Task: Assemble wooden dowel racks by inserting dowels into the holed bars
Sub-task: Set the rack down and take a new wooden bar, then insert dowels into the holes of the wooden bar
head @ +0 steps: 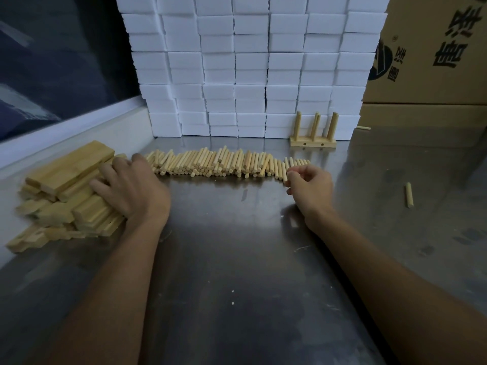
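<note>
Scuffed steel table (237, 259) carries a row of round pale dowels (216, 162) at 12 o'clock and squared holed bars (66, 191) heaped at 9. Left hand (131, 191) lies flat-fingered on the bars, fingertips hidden; right hand (311, 185) curls at the row's end, grasp unclear. One finished rack (313, 138) stands at 1 o'clock against white foam blocks (250, 61).

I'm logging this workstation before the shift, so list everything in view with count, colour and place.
Pale round wooden dowels: a long heap, too many to count, table centre.
Stray wooden dowels: two, pale; one on the table right, one far right by the cartons.
Holed bamboo bars: a pile, yellow-tan, left.
Finished dowel rack: one, tan, against the blocks.
White foam blocks: a stacked wall, rear.
Brown cardboard cartons: two, right rear.
Steel table: one, grey.
Left hand: resting on the bars.
Right hand: fingers curled at the heap's right end.
</note>
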